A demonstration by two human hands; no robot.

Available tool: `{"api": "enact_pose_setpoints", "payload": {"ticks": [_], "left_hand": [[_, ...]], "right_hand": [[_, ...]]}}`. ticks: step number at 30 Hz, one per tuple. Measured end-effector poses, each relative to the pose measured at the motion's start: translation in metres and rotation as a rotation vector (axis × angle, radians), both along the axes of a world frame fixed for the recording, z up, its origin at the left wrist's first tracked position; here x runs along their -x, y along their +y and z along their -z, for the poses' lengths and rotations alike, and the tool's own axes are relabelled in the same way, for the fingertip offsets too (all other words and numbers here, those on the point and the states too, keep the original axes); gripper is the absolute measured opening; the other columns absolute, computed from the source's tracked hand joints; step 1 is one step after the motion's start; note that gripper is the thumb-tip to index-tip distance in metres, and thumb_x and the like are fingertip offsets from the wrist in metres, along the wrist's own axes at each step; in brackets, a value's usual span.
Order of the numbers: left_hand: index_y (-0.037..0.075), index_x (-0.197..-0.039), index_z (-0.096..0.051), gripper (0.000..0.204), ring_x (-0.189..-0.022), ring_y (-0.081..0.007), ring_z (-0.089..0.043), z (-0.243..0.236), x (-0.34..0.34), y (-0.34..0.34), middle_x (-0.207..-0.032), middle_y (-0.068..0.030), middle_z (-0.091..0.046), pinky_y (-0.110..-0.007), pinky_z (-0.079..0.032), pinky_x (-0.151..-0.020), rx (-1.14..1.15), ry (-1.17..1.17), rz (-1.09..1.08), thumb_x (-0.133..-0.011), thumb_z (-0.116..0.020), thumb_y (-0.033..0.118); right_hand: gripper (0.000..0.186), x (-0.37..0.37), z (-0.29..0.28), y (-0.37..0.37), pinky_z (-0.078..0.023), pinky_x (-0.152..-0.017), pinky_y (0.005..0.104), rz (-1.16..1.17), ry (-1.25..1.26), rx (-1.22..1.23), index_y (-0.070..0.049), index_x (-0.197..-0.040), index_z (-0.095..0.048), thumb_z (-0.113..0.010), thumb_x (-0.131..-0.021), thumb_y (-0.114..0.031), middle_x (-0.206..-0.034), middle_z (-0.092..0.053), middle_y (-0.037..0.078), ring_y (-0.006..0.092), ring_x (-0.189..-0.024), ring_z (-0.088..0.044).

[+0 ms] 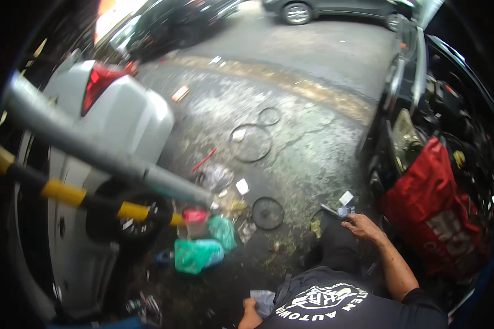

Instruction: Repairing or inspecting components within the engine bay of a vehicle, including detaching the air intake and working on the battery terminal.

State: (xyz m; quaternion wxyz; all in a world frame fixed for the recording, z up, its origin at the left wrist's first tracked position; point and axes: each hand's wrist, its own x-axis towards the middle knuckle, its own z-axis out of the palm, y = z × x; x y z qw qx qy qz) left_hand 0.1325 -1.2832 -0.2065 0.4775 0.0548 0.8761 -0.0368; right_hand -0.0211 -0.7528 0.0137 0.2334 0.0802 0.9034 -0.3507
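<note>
My right hand [362, 226] is over my dark-clothed knee, its forearm coming in from the lower right. Its fingers are curled, and a slim grey rod [329, 210] juts up and left from the fingertips; its kind cannot be made out. Just beyond them is a small blue-and-white packet [346, 210]. Low in the picture, my left hand [250, 305] is closed at the edge of a crumpled light-grey cloth [264, 301]. My black printed shirt hides part of this cloth.
Black rings [250, 142] and a round black part [268, 213] lie on the stained floor. Green plastic bags [195, 255] are to the left. A silver car [132, 109] and a pole [110, 156] stand left. At right, a red cover [428, 203] hangs on an open vehicle.
</note>
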Motion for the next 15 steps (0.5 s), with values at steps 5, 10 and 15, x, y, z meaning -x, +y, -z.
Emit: {"api": "enact_pose_setpoints", "payload": {"ticks": [5, 10, 15], "left_hand": [[-0.005, -0.111, -0.068, 0.054, -0.085, -0.0331, -0.071, 0.042, 0.227, 0.099, -0.1, -0.019, -0.072, -0.044, -0.054, -0.073, -0.295, 0.139, -0.457, -0.096, -0.056, 0.046], [-0.005, -0.11, -0.068, 0.053, -0.084, -0.0327, -0.071, 0.032, 0.404, 0.214, -0.098, -0.0195, -0.072, -0.043, -0.054, -0.073, -0.347, 0.19, -0.1, -0.096, -0.056, 0.045], [-0.005, -0.11, -0.067, 0.052, -0.084, -0.0324, -0.071, -0.06, 0.566, 0.3, -0.096, -0.02, -0.072, -0.043, -0.053, -0.073, -0.267, 0.325, -0.014, -0.096, -0.057, 0.044]], "right_hand": [[0.041, 0.048, 0.017, 0.112, -0.048, -0.09, 0.0469, 0.297, 0.111, 0.041, -0.003, -0.114, -0.065, -0.055, -0.096, -0.038, -0.106, -0.068, 0.023, 0.0409, -0.105, -0.062], [0.035, 0.174, 0.008, 0.209, -0.049, -0.089, 0.0464, 0.61, 0.487, -0.071, -0.004, -0.108, -0.067, -0.054, -0.097, -0.034, -0.108, -0.066, 0.018, 0.0368, -0.103, -0.063], [0.024, 0.285, -0.045, 0.285, -0.049, -0.091, 0.0415, 0.833, 0.755, -0.074, -0.004, -0.104, -0.069, -0.06, -0.093, -0.023, -0.105, -0.064, 0.016, 0.0329, -0.103, -0.062]]}}
